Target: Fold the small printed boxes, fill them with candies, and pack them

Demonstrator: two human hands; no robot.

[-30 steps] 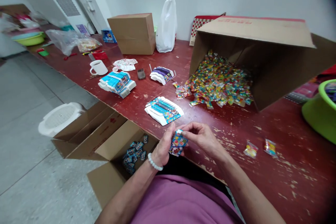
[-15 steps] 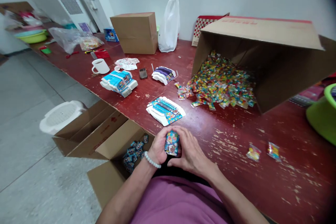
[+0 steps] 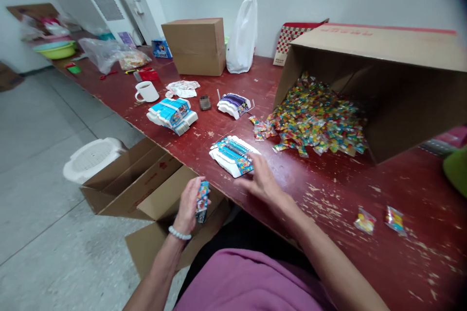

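My left hand (image 3: pixel 189 205), with a pale bead bracelet at the wrist, is closed around a small blue candy box (image 3: pixel 202 199). It is held over the open carton (image 3: pixel 166 194) on the floor beside the table. My right hand (image 3: pixel 260 180) has its fingers apart and holds nothing. Its fingertips reach the near right edge of a stack of flat blue box blanks (image 3: pixel 233 153) on the table, though I cannot tell if they touch. What lies inside the carton is mostly hidden behind my left hand.
A big carton (image 3: pixel 335 48) on its side spills wrapped candies (image 3: pixel 317 116) onto the red table (image 3: pixel 292 233). Two wrapped candies (image 3: pixel 365 221) lie at the right. Further left are purple blanks (image 3: pixel 233 104), banded blue blanks (image 3: pixel 171 112) and a white mug (image 3: pixel 146 91). A white stool (image 3: pixel 91 158) stands below.
Both hands held the candy box together; now they are apart. My left hand has carried it left over the floor carton, while my right hand has moved forward to the blue blanks.
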